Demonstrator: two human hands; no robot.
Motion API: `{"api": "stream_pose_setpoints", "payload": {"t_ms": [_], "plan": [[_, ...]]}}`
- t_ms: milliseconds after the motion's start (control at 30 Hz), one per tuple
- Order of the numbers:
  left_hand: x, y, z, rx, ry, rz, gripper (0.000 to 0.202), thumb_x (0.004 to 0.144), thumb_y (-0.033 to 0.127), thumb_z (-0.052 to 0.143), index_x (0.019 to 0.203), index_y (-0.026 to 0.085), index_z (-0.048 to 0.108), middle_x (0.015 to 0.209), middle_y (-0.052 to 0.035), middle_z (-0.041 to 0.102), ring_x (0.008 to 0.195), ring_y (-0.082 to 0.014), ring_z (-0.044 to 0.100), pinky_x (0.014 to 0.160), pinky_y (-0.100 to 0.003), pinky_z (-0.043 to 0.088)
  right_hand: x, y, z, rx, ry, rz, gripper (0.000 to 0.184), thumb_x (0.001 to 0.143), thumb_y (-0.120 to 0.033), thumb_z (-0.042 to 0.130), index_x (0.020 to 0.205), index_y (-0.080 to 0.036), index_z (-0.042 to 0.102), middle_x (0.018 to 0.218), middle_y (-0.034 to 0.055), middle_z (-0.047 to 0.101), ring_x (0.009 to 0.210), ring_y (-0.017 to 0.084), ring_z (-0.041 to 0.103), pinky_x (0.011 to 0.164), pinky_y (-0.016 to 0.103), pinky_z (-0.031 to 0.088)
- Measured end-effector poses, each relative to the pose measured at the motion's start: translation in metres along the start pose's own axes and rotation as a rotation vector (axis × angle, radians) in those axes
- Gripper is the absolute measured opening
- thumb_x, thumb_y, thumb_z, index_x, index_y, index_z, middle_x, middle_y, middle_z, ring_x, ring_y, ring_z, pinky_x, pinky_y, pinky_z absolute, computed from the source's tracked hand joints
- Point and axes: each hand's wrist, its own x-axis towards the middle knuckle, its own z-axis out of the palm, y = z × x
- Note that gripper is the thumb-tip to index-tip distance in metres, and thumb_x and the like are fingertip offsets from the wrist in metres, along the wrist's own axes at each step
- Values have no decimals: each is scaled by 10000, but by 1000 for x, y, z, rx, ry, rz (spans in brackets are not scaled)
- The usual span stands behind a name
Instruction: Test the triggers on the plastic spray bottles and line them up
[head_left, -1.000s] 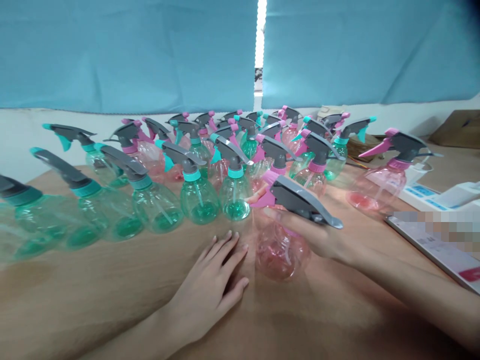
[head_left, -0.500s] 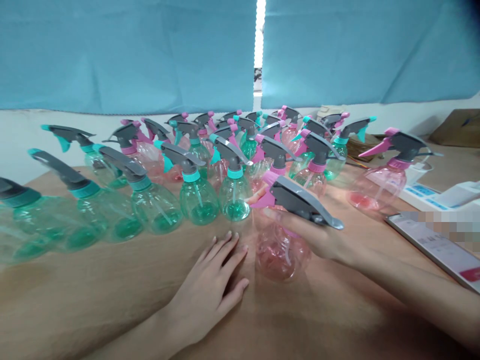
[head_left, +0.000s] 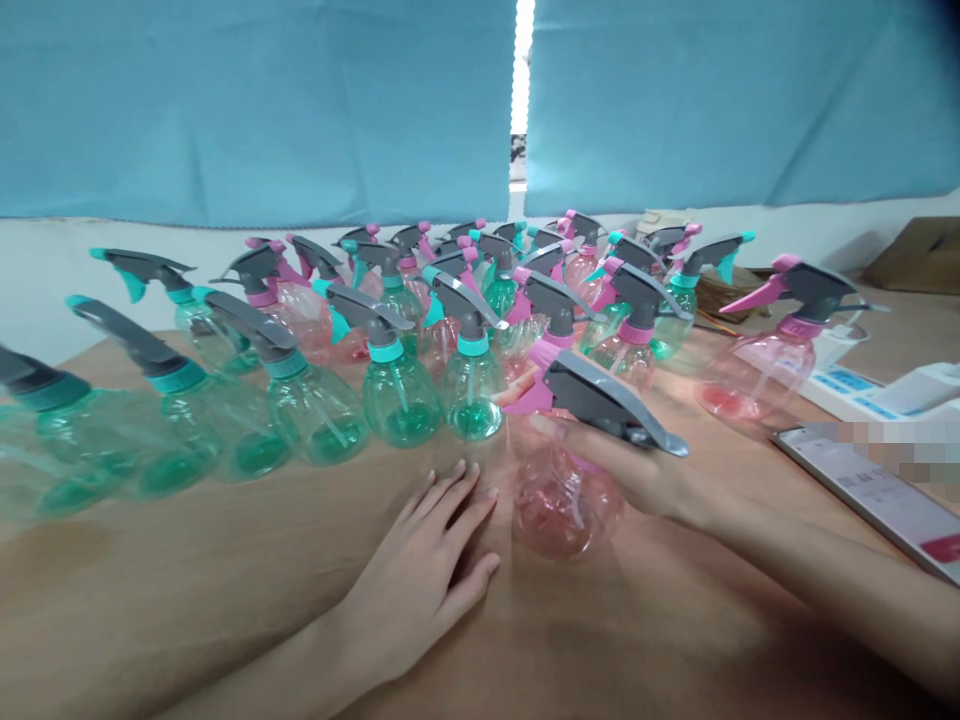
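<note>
My right hand (head_left: 637,465) is closed around the neck of a pink spray bottle (head_left: 559,505), just under its grey and pink trigger head. The bottle stands near the front, its nozzle pointing left; some of my fingers are hidden behind it. To its left, my left hand (head_left: 416,560) lies flat on the wooden table (head_left: 247,590), fingers stretched out and holding nothing. Just beyond those fingertips stand a green spray bottle (head_left: 471,390) and another green spray bottle (head_left: 403,400), both upright.
More green spray bottles (head_left: 315,415) line the left side. Pink and green ones crowd the back. On the right are a pink spray bottle (head_left: 757,370), a phone (head_left: 870,490), a white power strip (head_left: 847,390) and a cardboard box (head_left: 915,265). A blue curtain (head_left: 262,110) hangs behind.
Both hands and the held spray bottle keep the same pose. The whole view has shifted very slightly; nothing else has visibly moved.
</note>
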Motion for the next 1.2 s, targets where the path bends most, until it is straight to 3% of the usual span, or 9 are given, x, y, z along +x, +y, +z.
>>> {"api": "stream_pose_setpoints", "payload": {"t_ms": [167,267,467,767,1033,1200], "plan": [[0,0,0,21,-16,-11,499,976,378,474,1422,158,426,1508,-120,372,1387,-277,333,1113,-493,303,-4,12,2,115,-42,54,253,885,-364,551,684,-224,490,651,-36,448,553,110,405,523,266,355],[-1,0,-1,32,-20,-17,496,980,385,464,1425,168,424,1513,-117,363,1388,-274,333,1109,-491,312,-3,10,1,118,-31,53,267,879,-351,572,669,-223,471,630,-51,417,529,101,373,507,264,327],[-1,1,-1,38,-8,-6,491,981,383,457,1418,162,434,1501,-121,383,1379,-279,349,1104,-504,317,3,-4,-1,206,-46,-36,277,861,-178,544,655,-228,366,627,-61,379,529,95,350,499,258,306],[-1,0,0,13,16,-6,482,984,382,454,1415,167,435,1499,-116,389,1375,-276,357,1107,-490,318,0,8,-3,171,-80,-27,231,892,-271,540,704,-222,414,646,-54,379,587,109,354,538,263,294],[-1,0,0,21,9,-7,484,973,376,470,1408,166,442,1494,-119,397,1374,-273,357,1106,-492,316,0,1,0,164,32,-48,351,821,-213,627,600,-217,355,587,-63,331,518,90,337,495,241,323],[-1,0,-1,20,-6,-19,491,974,386,466,1417,176,434,1501,-114,387,1376,-274,355,1101,-490,325,1,1,1,164,29,-22,332,827,-280,629,595,-219,400,585,-59,318,509,96,316,495,252,330]]}}
